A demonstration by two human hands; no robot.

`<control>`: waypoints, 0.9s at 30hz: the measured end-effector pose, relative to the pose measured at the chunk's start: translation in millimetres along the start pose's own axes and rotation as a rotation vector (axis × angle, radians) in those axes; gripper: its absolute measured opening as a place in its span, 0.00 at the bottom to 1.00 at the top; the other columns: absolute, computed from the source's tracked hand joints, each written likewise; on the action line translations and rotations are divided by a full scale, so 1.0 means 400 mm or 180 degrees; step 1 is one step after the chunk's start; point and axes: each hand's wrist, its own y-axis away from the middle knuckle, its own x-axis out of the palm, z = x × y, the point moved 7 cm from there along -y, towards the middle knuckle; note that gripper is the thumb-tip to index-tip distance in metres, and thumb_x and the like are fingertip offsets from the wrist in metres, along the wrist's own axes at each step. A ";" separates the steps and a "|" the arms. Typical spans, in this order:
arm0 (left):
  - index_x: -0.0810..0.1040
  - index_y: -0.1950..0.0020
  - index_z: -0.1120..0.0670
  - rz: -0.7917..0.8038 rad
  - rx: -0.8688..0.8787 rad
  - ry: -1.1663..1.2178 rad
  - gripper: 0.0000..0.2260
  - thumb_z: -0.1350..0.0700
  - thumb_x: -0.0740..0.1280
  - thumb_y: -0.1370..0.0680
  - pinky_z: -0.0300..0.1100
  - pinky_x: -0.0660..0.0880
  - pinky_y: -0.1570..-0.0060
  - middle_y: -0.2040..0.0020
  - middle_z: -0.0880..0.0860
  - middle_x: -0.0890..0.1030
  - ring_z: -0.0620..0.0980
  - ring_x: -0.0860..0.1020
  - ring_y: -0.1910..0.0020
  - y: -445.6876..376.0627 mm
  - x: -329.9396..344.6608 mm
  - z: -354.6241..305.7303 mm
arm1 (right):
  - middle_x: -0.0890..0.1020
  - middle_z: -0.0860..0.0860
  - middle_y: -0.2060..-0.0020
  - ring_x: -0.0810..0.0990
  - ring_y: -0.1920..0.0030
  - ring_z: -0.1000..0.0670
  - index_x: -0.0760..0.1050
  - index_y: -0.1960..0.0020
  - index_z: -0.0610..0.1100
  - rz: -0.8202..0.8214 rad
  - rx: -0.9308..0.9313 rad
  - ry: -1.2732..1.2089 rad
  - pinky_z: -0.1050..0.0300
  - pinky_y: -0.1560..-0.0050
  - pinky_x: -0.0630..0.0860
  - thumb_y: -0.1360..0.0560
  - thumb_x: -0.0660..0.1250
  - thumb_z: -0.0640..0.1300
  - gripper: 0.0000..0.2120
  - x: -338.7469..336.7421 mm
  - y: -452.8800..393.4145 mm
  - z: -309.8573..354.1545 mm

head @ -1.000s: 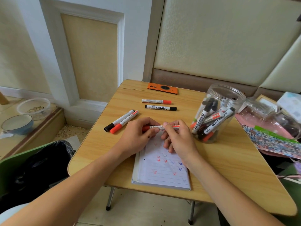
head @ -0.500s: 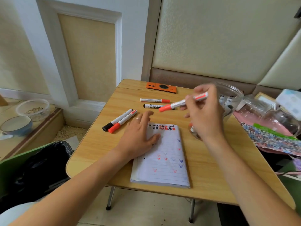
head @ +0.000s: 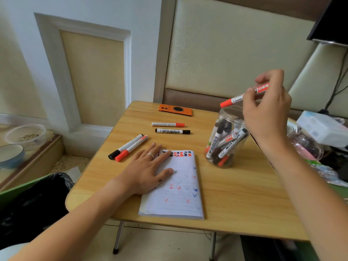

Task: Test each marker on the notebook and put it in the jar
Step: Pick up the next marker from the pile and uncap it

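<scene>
- Red-capped marker [head: 244, 96] is pinched in the right hand [head: 267, 112], thumb and fingertips curled round the barrel, held up in the air just above the jar [head: 227, 137] mouth.
- It's tilted, cap end lower and pointing left. Looks like the drop-in step is what's being done, though nothing's been let go yet.
- Jar is clear plastic, already packed with markers leaning every which way. Mouth is partly hidden by the hand, so how much room is left can't really be told.
- Left hand [head: 148, 169] is laid flat on the notebook [head: 180, 196], fingers straight and spread, nothing gripped. Page is pinned down by it.
- Four markers are left on the table [head: 235, 200]: a black and red pair [head: 129, 147] side by side left of the notebook, plus a red one [head: 168, 124] and a black one [head: 172, 131] further back, near an orange phone [head: 175, 109].
- What could go wrong:
  - marker is nearly sideways, so if it's released like that the rim could be clipped and it could bounce onto the table or floor
  - jar looks light and sits near the right edge, so it could get knocked over by the wrist
  - sticking-up markers could block the new one from sliding down
</scene>
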 end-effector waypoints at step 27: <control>0.52 0.18 0.40 -0.0280 0.0008 0.0009 0.30 0.31 0.48 0.19 0.45 0.41 0.22 0.17 0.48 0.51 0.46 0.44 0.19 0.000 -0.004 -0.003 | 0.81 0.46 0.52 0.78 0.51 0.41 0.75 0.54 0.44 0.2565 0.0495 0.1892 0.50 0.58 0.71 0.19 0.63 0.63 0.21 0.183 0.047 -0.067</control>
